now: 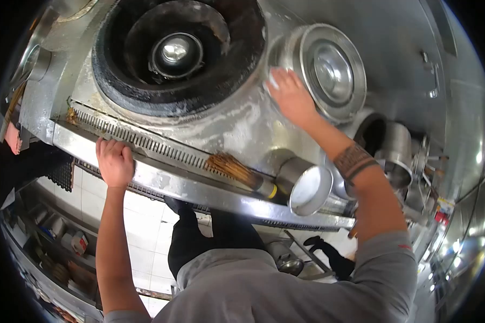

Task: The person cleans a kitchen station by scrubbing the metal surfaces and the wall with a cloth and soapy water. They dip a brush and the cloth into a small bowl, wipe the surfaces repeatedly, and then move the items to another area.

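Beside the round metal pot (333,72), my right hand (292,97) presses a small white cloth (273,81) onto the steel stove top (237,126). The fingers are together over the cloth, which is mostly hidden beneath them. My left hand (115,161) rests on the stove's front edge (172,175), its fingers curled over the rim near the slotted drain. Behind it lies the black wok burner ring (178,102), with a round metal piece at its centre.
A bamboo brush (234,168) lies along the slotted drain (145,142). A pot with a pale interior (310,191) stands right of the brush. More metal containers (397,145) crowd the right side. Shelves (64,242) holding items are low at left.
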Available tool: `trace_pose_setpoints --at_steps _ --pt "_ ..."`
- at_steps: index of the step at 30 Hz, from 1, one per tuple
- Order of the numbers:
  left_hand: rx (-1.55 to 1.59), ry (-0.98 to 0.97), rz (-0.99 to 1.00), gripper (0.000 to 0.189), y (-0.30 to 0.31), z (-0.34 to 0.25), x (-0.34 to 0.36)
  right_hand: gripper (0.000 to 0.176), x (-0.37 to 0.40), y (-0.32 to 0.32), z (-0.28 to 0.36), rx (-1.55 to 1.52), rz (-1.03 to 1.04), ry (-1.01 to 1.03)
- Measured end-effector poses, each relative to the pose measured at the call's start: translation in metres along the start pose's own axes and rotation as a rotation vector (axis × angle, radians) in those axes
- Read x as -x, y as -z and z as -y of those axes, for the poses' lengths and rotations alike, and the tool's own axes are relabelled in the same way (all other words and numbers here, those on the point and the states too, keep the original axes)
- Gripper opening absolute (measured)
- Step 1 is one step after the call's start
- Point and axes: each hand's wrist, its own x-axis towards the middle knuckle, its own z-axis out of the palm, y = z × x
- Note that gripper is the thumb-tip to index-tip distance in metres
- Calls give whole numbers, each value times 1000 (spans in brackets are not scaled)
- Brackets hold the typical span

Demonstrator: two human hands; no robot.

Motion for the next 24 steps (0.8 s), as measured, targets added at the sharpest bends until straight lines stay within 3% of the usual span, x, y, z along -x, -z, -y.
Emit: trace_pose_setpoints --at_steps 2,3,5,7,9,13,15,17,19,21,23,24 --pt "2 -27 14 20 -2 1 3 44 7 2 12 -211 -165 -296" --pt "-11 -24 16 21 -1 3 5 44 30 -1 22 -206 -162 -304" --pt "-23 -27 -10 23 -1 5 8 37 100 -17 33 -258 -52 -241" --pt "-22 -41 -27 23 -3 6 7 34 154 -11 29 -301 221 -392" --pt "-24 -40 -48 22 -1 4 6 33 190 1 22 -376 206 -605" --pt "-27 -32 -15 22 2 1 2 38 268 -10 -18 -541 -31 -1037" --pt "-6 -26 -7 21 3 0 0 34 278 -9 -54 -290 -328 -1158" --pt "-1 -35 7 19 5 -2 -3 27 255 6 -109 -828 -459 -1757" --pt "27 -35 38 19 8 -6 -8 27 244 -33 -185 -1038 -635 -1743" --pt "20 -53 6 18 6 -9 -13 33 196 -62 -251 -1022 -599 -1758" --pt "10 -18 24 17 4 -11 -16 39 144 -104 -313 -1143 -504 -1718" --pt "10 -8 49 16 4 -11 -17 36 113 -129 -343 -1135 -310 -1661"
